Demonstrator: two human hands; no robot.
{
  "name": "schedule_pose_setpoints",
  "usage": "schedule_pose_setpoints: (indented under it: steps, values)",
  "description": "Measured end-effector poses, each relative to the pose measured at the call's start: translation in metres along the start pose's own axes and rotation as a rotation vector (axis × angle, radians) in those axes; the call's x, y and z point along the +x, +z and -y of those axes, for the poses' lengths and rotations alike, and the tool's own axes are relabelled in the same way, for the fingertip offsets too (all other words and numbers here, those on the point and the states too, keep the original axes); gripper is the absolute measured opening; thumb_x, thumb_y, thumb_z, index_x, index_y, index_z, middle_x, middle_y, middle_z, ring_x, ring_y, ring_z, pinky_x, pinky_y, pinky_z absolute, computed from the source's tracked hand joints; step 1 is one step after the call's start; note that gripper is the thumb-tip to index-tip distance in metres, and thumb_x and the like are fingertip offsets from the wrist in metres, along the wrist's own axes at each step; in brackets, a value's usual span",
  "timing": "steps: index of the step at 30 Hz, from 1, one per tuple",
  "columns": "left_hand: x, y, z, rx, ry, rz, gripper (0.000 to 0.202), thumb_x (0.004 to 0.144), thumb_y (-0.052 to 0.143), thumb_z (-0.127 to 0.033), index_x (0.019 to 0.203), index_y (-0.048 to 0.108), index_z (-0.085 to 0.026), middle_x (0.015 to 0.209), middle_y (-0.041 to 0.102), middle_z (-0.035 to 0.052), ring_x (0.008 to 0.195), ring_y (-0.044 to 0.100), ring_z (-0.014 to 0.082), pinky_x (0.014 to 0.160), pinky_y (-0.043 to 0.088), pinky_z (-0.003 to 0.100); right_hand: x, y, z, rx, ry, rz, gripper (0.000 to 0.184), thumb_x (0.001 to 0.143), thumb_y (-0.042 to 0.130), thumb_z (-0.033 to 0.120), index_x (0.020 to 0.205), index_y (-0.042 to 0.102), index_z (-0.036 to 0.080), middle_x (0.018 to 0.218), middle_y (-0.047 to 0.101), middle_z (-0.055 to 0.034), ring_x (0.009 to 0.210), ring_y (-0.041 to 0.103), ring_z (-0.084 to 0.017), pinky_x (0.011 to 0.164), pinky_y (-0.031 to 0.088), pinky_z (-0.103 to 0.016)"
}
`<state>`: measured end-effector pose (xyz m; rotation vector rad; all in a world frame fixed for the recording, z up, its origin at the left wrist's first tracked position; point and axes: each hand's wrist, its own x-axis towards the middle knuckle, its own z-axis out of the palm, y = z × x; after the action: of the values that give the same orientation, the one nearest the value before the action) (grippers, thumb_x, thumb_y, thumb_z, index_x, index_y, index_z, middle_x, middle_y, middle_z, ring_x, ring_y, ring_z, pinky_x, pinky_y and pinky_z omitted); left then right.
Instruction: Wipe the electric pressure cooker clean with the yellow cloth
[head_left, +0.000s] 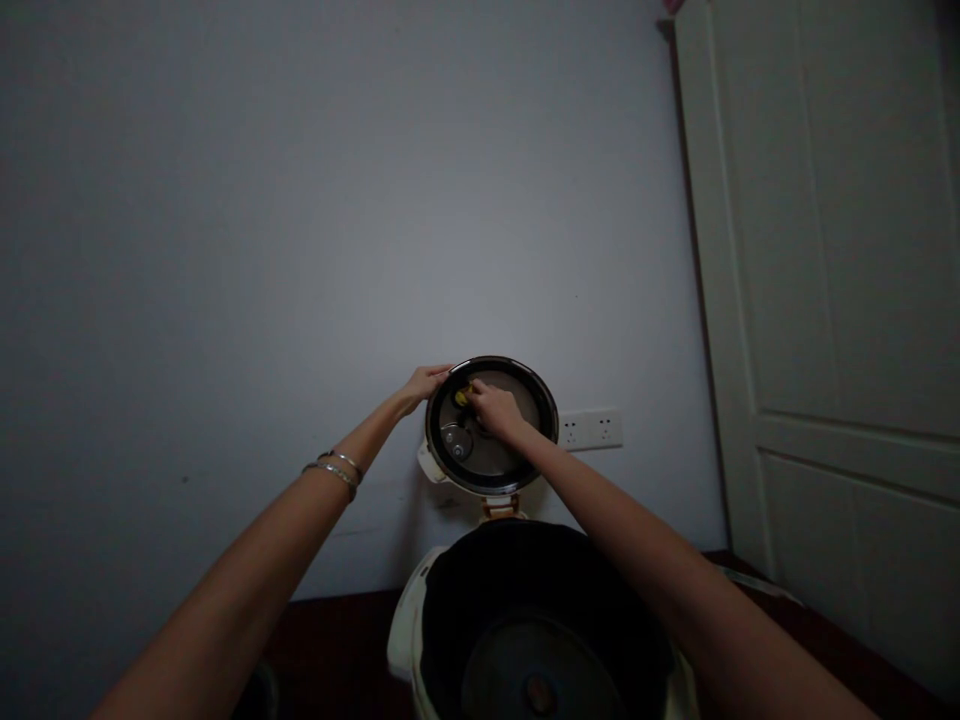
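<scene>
The round lid (517, 474) of a pressure cooker stands raised on its hinge, its metal inner face toward me. My left hand (426, 386) grips the lid's left rim, with the fingers partly behind it. Against the inner face, my right hand (495, 408) is closed on a small yellow cloth or sponge (462, 397), mostly covered by the fingers. Just below it is a round valve cover (457, 442). The pressure cooker body (406, 620) sits open beneath, white outside and dark inside, with a small round piece at the centre of its floor.
A white wall socket (592, 429) is right of the lid, on the pale wall (337, 250) close behind it. At the right rises a white panelled door (840, 300). The cooker rests on a dark red surface (337, 640). A pale cord (757, 583) lies behind my right forearm.
</scene>
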<state>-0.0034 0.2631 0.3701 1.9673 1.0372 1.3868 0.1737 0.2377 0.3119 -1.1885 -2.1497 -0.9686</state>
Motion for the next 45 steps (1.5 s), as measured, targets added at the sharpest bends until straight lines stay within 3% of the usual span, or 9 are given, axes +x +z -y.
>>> schedule_pose_setpoints:
  steps: [4, 7, 13, 18, 27, 30, 35, 42, 45]
  values:
    - [0.000, -0.001, 0.001, -0.014, 0.003, -0.009, 0.047, 0.067, 0.070, -0.040, 0.108, 0.067, -0.017, 0.089, 0.072, 0.0064, 0.085, 0.062, 0.0214, 0.076, 0.048, 0.034, 0.001, 0.010, 0.023, -0.046, -0.223, 0.041, 0.034, 0.090, 0.035, 0.014, 0.119, 0.054, 0.018, 0.125, 0.051, -0.0113, 0.093, 0.057, -0.020, 0.070, 0.050, -0.030]
    - [0.000, -0.002, 0.003, -0.025, 0.019, -0.021, 0.048, 0.066, 0.071, -0.041, 0.107, 0.068, -0.016, 0.095, 0.071, 0.0076, 0.089, 0.061, 0.0215, 0.080, 0.047, 0.034, 0.005, 0.008, 0.024, -0.061, -0.265, 0.072, 0.031, 0.091, 0.036, 0.015, 0.113, 0.058, 0.019, 0.123, 0.052, -0.0102, 0.094, 0.056, -0.020, 0.070, 0.051, -0.030]
    - [0.005, -0.001, 0.012, -0.049, 0.075, -0.017, 0.054, 0.061, 0.073, -0.046, 0.105, 0.068, -0.016, 0.101, 0.070, 0.0079, 0.093, 0.061, 0.0217, 0.088, 0.044, 0.036, 0.010, -0.009, -0.018, -0.141, -0.119, 0.080, 0.036, 0.091, 0.031, 0.012, 0.115, 0.058, 0.012, 0.128, 0.046, -0.0177, 0.100, 0.055, -0.024, 0.069, 0.052, -0.033]
    - [0.006, 0.000, 0.014, -0.057, 0.100, -0.034, 0.055, 0.060, 0.073, -0.049, 0.104, 0.069, -0.017, 0.107, 0.068, 0.0077, 0.101, 0.059, 0.0229, 0.092, 0.041, 0.035, -0.009, -0.017, -0.048, -0.199, 0.009, 0.122, 0.035, 0.091, 0.031, 0.011, 0.109, 0.061, 0.010, 0.123, 0.049, -0.0203, 0.096, 0.058, -0.024, 0.073, 0.051, -0.033]
    - [0.005, 0.001, 0.010, -0.012, 0.091, -0.038, 0.048, 0.067, 0.069, -0.045, 0.107, 0.067, -0.018, 0.105, 0.069, 0.0065, 0.096, 0.060, 0.0208, 0.090, 0.042, 0.034, -0.073, -0.002, -0.041, -0.199, 0.021, 0.227, 0.027, 0.087, 0.041, 0.011, 0.102, 0.064, 0.011, 0.108, 0.058, -0.0174, 0.086, 0.063, -0.023, 0.068, 0.051, -0.029]
    - [0.006, 0.001, 0.010, -0.010, 0.090, -0.033, 0.050, 0.065, 0.070, -0.046, 0.106, 0.068, -0.018, 0.103, 0.070, 0.0068, 0.094, 0.060, 0.0206, 0.088, 0.043, 0.034, -0.062, -0.007, -0.043, -0.205, 0.046, 0.196, 0.029, 0.088, 0.038, 0.011, 0.104, 0.063, 0.010, 0.111, 0.056, -0.0188, 0.089, 0.062, -0.024, 0.069, 0.051, -0.030]
    - [0.008, 0.003, 0.007, -0.001, 0.082, -0.033, 0.055, 0.060, 0.073, -0.049, 0.103, 0.069, -0.016, 0.097, 0.071, 0.0069, 0.092, 0.062, 0.0216, 0.086, 0.045, 0.035, -0.015, -0.021, -0.040, -0.201, 0.081, 0.125, 0.034, 0.091, 0.031, 0.011, 0.111, 0.058, 0.008, 0.119, 0.049, -0.0233, 0.094, 0.060, -0.024, 0.072, 0.051, -0.034]
    - [0.005, 0.005, 0.000, 0.025, 0.073, -0.060, 0.049, 0.060, 0.074, -0.044, 0.099, 0.070, -0.015, 0.095, 0.072, 0.0063, 0.095, 0.061, 0.0226, 0.087, 0.045, 0.034, 0.019, -0.018, 0.004, -0.151, -0.103, 0.110, 0.035, 0.093, 0.028, 0.013, 0.119, 0.053, 0.014, 0.123, 0.049, -0.0174, 0.100, 0.056, -0.021, 0.073, 0.050, -0.030]
    - [0.002, 0.005, -0.002, 0.034, 0.074, -0.063, 0.044, 0.064, 0.072, -0.041, 0.100, 0.070, -0.015, 0.096, 0.072, 0.0057, 0.096, 0.060, 0.0221, 0.088, 0.045, 0.033, 0.020, -0.019, 0.002, -0.146, -0.152, 0.121, 0.035, 0.093, 0.029, 0.013, 0.118, 0.055, 0.016, 0.126, 0.048, -0.0164, 0.102, 0.054, -0.021, 0.075, 0.049, -0.031]
